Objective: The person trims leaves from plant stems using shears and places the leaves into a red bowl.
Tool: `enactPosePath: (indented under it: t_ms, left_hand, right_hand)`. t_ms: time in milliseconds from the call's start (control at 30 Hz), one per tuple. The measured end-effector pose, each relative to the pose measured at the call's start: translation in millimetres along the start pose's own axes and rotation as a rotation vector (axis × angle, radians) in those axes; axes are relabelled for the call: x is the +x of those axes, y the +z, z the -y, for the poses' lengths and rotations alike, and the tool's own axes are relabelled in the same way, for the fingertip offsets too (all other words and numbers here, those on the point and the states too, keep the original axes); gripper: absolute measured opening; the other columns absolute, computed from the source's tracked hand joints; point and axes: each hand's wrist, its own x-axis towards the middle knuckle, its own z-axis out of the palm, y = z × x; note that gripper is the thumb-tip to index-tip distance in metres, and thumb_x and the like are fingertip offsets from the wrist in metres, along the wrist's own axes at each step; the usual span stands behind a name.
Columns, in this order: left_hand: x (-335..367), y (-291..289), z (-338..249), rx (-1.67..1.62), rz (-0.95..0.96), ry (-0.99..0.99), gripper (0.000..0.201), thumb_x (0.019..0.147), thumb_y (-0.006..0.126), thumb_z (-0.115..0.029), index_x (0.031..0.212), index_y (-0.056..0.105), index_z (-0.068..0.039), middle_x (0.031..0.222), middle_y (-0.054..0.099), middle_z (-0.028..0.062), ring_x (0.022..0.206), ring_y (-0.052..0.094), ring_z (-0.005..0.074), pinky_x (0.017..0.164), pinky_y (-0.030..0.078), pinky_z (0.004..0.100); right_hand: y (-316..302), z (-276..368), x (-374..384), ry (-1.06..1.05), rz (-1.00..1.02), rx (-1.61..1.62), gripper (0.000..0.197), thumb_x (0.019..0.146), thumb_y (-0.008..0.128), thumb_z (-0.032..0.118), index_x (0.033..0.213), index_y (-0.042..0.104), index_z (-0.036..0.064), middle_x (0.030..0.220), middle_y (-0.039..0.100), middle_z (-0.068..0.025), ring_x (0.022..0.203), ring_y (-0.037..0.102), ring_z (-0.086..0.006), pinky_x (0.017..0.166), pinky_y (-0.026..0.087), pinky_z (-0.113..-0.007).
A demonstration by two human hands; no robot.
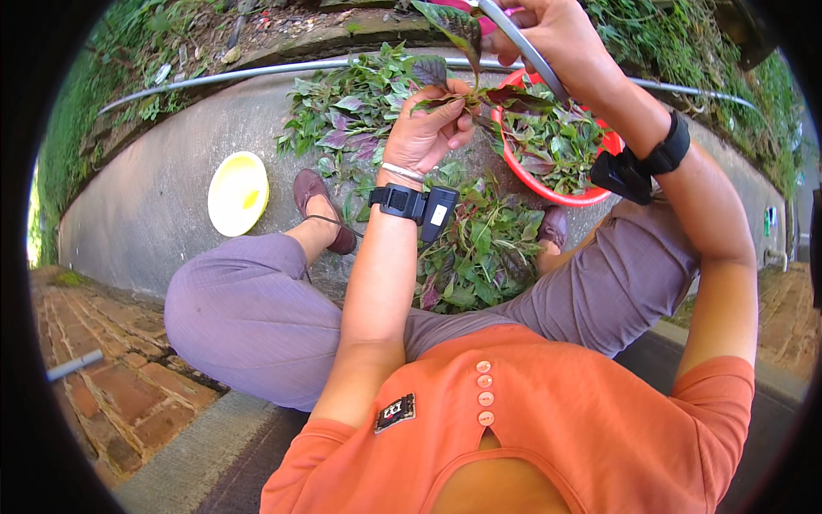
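My left hand point(428, 133) is closed, pinching a sprig of amaranth point(505, 100) with green and purple leaves, in front of the leaf piles. Above and to its right, my right hand point(548, 38) has its fingers curled on a bright pink thing point(505, 19), partly cut off by the upper edge; its kind I cannot make out. A grey curved strip point(529, 53) crosses in front of that hand. Beyond my hands lies a heap of leafy stems point(351, 107), and another leafy pile point(479, 244) lies between my feet. More leaves fill a red basin point(572, 200) at the right.
A pale yellow bowl point(224, 195) stands on the concrete at the left. My shoes point(310, 188) flank the near pile. A grey pipe point(248, 77) runs along the far edge, with weeds behind it. Brick paving point(128, 385) lies at the lower left.
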Motion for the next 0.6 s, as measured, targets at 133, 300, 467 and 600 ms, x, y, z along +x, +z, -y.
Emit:
enactPosePath:
  t_ms: [133,300,467,600]
  left_hand:
    - [0.5,11.4,0.2,-0.046,-0.027,-0.012,0.016,0.095,0.063,-0.008,0.110,0.063,-0.003,0.095,0.068,0.0114,0.077,0.063,0.0144,0.052,0.042,0.0260]
    - [0.2,-8.4,3.5,-0.156,0.066,0.036,0.019,0.096,0.063,-0.015,0.113,0.062,-0.005,0.104,0.070,0.0140,0.081,0.068,0.0149,0.047,0.042,0.0211]
    - [1.4,-9.5,3.1,-0.189,0.023,0.055,0.028,0.087,0.065,0.002,0.115,0.063,-0.004,0.108,0.064,0.0137,0.073,0.051,0.0166,0.046,0.039,0.0205]
    - [-1.7,-13.0,3.9,-0.115,-0.024,0.034,0.023,0.091,0.063,-0.004,0.114,0.063,-0.003,0.104,0.067,0.0144,0.077,0.061,0.0180,0.047,0.040,0.0214]
  right_hand:
    - [-5.2,-11.2,8.2,-0.078,-0.011,0.019,0.030,0.075,0.076,0.003,0.103,0.068,-0.0006,0.080,0.068,-0.0019,0.070,0.062,-0.0073,0.060,0.049,-0.023]
    - [-11.4,-15.7,7.2,-0.092,0.086,0.076,0.031,0.077,0.075,0.003,0.107,0.067,-0.0008,0.084,0.068,-0.0020,0.072,0.062,-0.0076,0.066,0.051,-0.023]
    - [-21.4,-17.7,0.6,-0.033,0.134,0.265,0.036,0.080,0.076,0.002,0.113,0.063,-0.0006,0.089,0.069,-0.0021,0.076,0.064,-0.0081,0.070,0.051,-0.023]
    - [-3.5,3.0,-6.5,-0.143,0.172,0.121,0.040,0.074,0.085,0.008,0.108,0.064,-0.0002,0.087,0.069,-0.0025,0.076,0.062,-0.0078,0.071,0.051,-0.024]
